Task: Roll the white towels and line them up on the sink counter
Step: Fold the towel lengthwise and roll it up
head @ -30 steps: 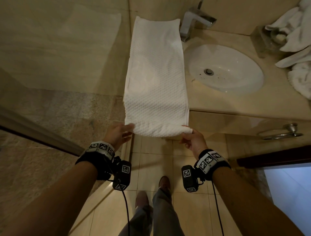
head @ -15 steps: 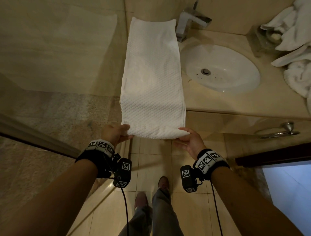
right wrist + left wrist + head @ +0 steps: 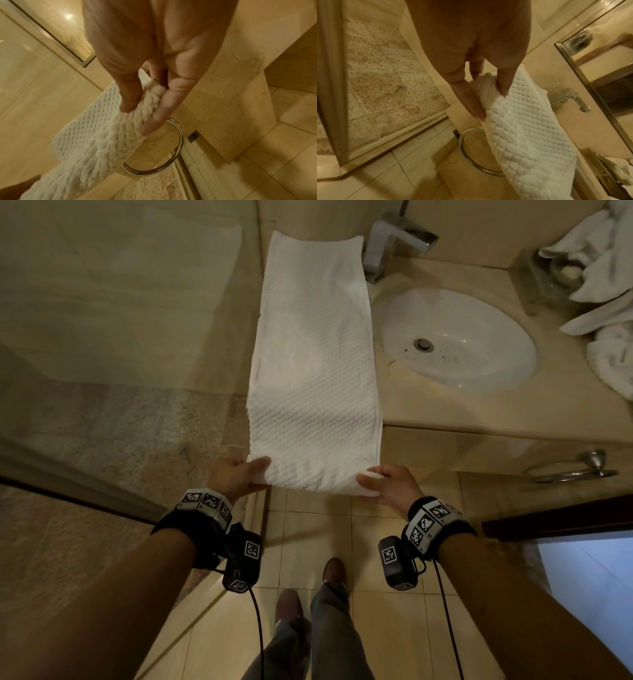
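Observation:
A long white waffle-weave towel (image 3: 313, 364) lies folded lengthwise on the left end of the sink counter (image 3: 445, 409), its near end hanging over the front edge. My left hand (image 3: 239, 477) pinches the towel's near left corner (image 3: 489, 88) between thumb and fingers. On the other side my right hand (image 3: 387, 486) pinches the near right corner (image 3: 150, 97). The near end of the towel is curled into a small first turn between both hands.
A white basin (image 3: 459, 337) and chrome tap (image 3: 394, 237) sit right of the towel. Crumpled white towels (image 3: 606, 296) heap at the counter's far right. A chrome towel ring (image 3: 568, 470) hangs on the counter front. A shower enclosure (image 3: 102, 412) is left.
Both hands have kept hold of the near end and curled it over into a thicker fold. The view has shifted slightly.

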A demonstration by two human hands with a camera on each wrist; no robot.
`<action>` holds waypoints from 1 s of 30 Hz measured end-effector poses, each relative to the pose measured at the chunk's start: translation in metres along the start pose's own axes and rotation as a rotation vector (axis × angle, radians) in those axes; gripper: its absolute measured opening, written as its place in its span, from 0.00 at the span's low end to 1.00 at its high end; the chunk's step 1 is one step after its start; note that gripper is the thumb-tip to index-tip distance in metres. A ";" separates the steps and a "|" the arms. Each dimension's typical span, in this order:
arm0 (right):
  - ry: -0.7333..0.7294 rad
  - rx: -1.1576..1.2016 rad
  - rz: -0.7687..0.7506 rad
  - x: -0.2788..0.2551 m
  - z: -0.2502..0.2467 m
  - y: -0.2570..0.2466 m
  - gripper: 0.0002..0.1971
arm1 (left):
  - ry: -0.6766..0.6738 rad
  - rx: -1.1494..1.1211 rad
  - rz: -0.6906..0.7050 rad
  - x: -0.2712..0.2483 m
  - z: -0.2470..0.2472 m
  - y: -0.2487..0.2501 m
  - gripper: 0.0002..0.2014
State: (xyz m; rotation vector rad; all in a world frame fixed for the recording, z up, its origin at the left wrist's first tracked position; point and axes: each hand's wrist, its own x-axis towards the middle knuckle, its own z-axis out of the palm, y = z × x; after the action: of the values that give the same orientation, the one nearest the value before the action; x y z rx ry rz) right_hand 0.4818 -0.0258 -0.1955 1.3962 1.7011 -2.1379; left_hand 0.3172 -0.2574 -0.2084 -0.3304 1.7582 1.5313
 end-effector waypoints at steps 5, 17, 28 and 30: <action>0.041 -0.103 -0.024 0.003 0.002 -0.003 0.12 | 0.113 0.115 0.025 -0.007 0.009 0.009 0.13; -0.062 0.213 -0.051 -0.009 0.007 -0.011 0.19 | -0.026 0.095 0.079 -0.024 0.007 0.025 0.18; 0.015 0.160 -0.051 0.004 0.009 -0.017 0.07 | 0.042 0.031 0.107 -0.010 0.011 0.015 0.08; 0.093 0.083 -0.072 0.011 0.010 -0.017 0.10 | 0.097 0.111 0.101 -0.003 0.013 0.016 0.09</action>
State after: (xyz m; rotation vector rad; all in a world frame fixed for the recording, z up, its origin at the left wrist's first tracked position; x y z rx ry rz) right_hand 0.4596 -0.0223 -0.1909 1.5003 1.7387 -2.2387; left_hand 0.3132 -0.2425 -0.1946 -0.2672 1.9536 1.5021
